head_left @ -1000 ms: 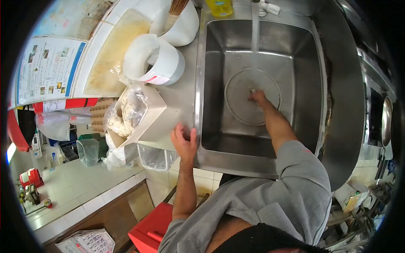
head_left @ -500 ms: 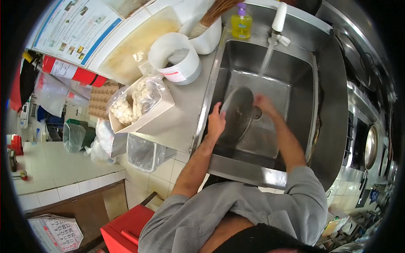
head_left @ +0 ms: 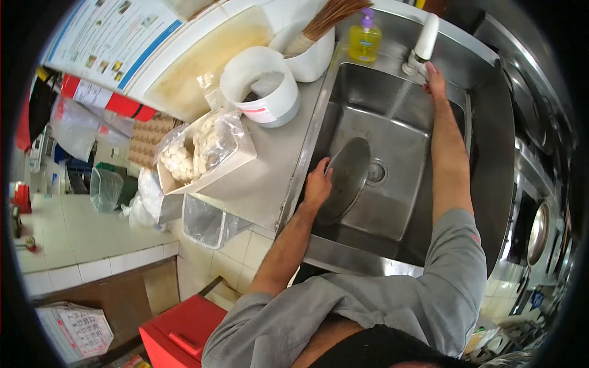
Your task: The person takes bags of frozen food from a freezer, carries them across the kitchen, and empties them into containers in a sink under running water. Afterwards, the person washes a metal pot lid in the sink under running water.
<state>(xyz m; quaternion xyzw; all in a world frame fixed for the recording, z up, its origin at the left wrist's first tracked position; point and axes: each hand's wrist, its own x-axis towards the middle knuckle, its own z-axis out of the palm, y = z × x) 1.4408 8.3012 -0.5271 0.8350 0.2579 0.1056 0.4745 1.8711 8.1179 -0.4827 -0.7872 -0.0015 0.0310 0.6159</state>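
A round grey metal pan [head_left: 347, 175], or perhaps a lid, stands tilted in the left part of the steel sink [head_left: 392, 231]. My left hand [head_left: 318, 184] grips its left rim, with part of the fingers hidden behind the edge. At the back of the sink, my right hand [head_left: 434, 81] is closed on the handle of the white tap [head_left: 426, 38]. The handle is largely covered by the fingers. A faint, thin stream of water [head_left: 397, 100] falls from the tap towards the basin. To the right of the pan is the drain [head_left: 376, 173].
A soap bottle [head_left: 365, 38] stands behind the sink. On the left counter are a white tub [head_left: 261, 92], a box of cauliflower [head_left: 211, 168] and a bundle of brown bristles [head_left: 319, 27] in a container. A red bin-like object [head_left: 181, 328] stands lower left.
My right hand has moved from beside the pan up to the tap handle. The water stream has thinned. My left hand still has the pan by its rim.
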